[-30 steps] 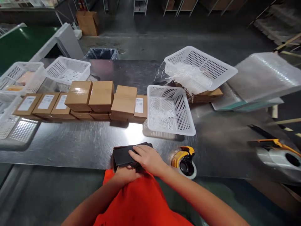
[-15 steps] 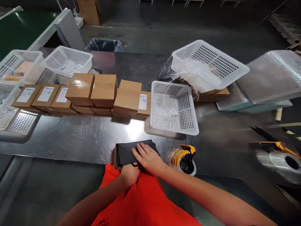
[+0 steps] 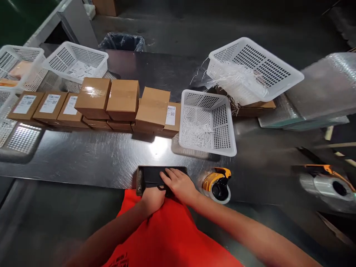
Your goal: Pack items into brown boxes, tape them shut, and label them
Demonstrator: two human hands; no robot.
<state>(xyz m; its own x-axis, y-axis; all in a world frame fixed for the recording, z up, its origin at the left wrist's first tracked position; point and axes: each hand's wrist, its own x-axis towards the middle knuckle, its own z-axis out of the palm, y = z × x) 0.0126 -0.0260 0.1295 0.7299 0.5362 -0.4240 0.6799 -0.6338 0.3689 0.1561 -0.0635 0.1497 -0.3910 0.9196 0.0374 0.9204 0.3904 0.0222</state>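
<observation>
A flat black package [image 3: 152, 174] with a small dark loop at its near side lies inside an open brown carton [image 3: 139, 181] at the table's front edge, close against the red shirt. My right hand [image 3: 179, 184] rests flat on the package's right part, fingers stretched out. At the near edge, my left hand [image 3: 152, 199] is closed on the package beside the loop; its fingertips are hidden. A tape dispenser [image 3: 217, 185] with orange parts stands to the right of the carton.
Labelled and plain brown boxes [image 3: 124, 100] line the table's left half. A white basket [image 3: 207, 122] holds shredded filler; another basket [image 3: 256, 70] with filler sits tilted behind it. Bubble wrap [image 3: 328, 89] is at the right, with a second tape dispenser [image 3: 330, 185] below.
The black package has sunk lower into the carton and the carton's rim shows more around it. My right hand has pressed down with it. The whole view has shifted slightly.
</observation>
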